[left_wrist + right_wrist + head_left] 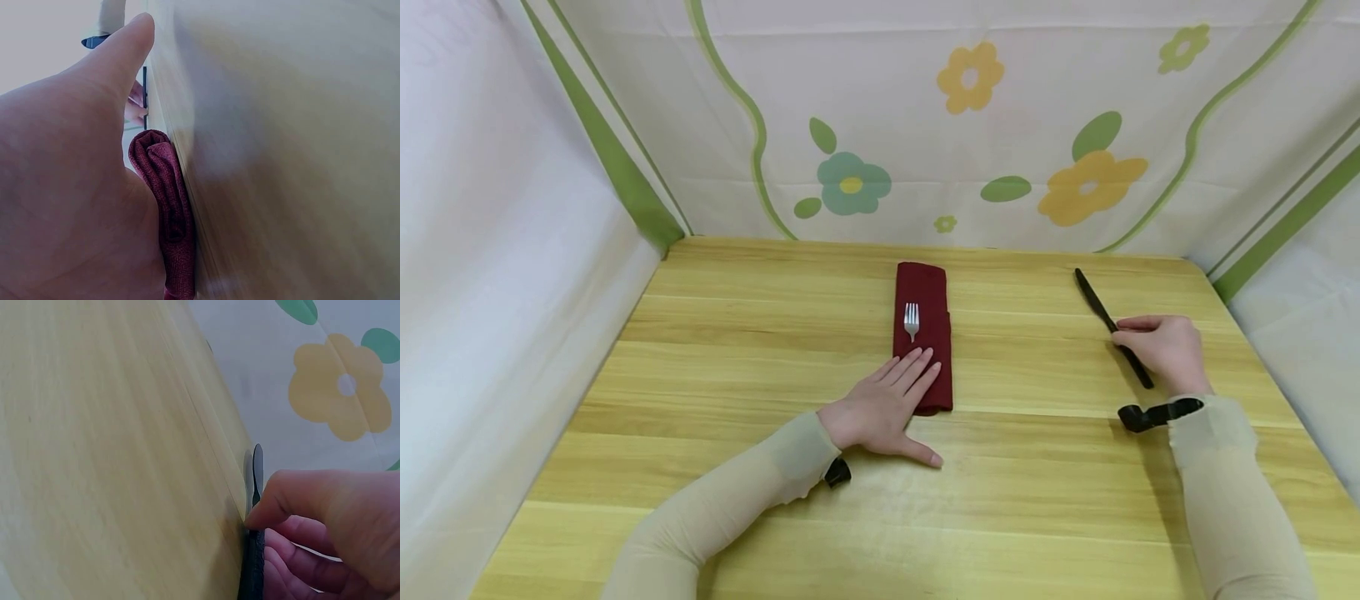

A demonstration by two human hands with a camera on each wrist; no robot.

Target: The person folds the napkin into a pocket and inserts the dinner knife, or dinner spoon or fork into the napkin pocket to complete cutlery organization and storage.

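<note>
Item 1, left hand: lay flat with straight fingers on the near end of a dark red folded napkin, pressing it to the wooden counter; grasping nothing. The left wrist view showed the palm against the napkin's rolled edge

Item 2, fork: silver, resting on the napkin with tines pointing away from the person; its handle was hidden under the fingers, so contact with it cannot be told

Item 3, right hand: fingers curled over a black knife, pinching it near the middle; the knife lay aslant on the counter, well apart from the napkin, its tip toward the back wall. The right wrist view showed thumb and fingertips closed on its edge

Handling note, by judgement: a firm pinch at the handle rather than the blade would lift the knife cleanly; the flat palm should keep the napkin from shifting

Surroundings: a flowered cloth backdrop stood behind and at both sides of the counter. Bare wood lay between knife and napkin, with nothing in the way
</note>
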